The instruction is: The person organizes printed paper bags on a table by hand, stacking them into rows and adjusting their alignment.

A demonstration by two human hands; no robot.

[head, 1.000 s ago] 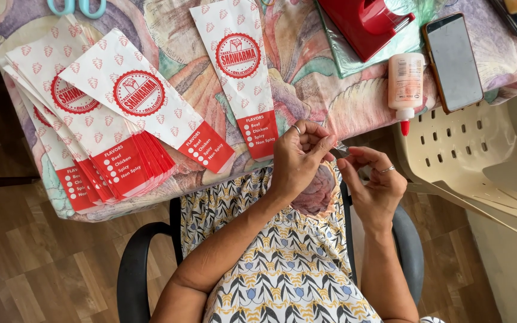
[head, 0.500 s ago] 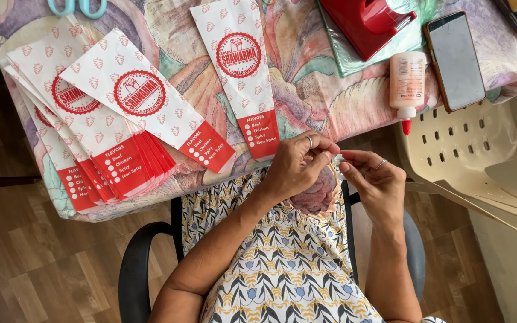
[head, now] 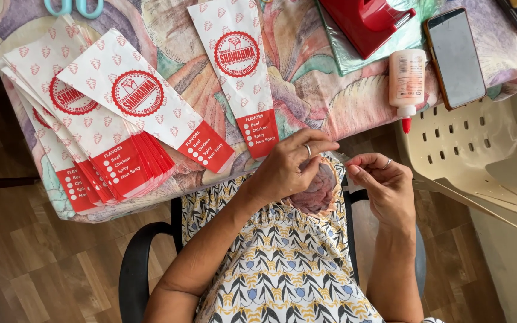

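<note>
Head view: our left hand [head: 288, 170] & right hand [head: 384, 185] pinch fingertips, object too small to tell; glue bottle [head: 406, 81] capped, lying on bench [head: 306, 101] nr paper sleeves [head: 109, 119].

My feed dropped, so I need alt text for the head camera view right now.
A seated person's left hand and right hand meet at the table edge, fingertips pinching something too small to identify. On the patterned tablecloth lie a fanned stack of red-and-white paper sleeves, one single sleeve, a glue bottle, a phone and a red tape dispenser.
</note>
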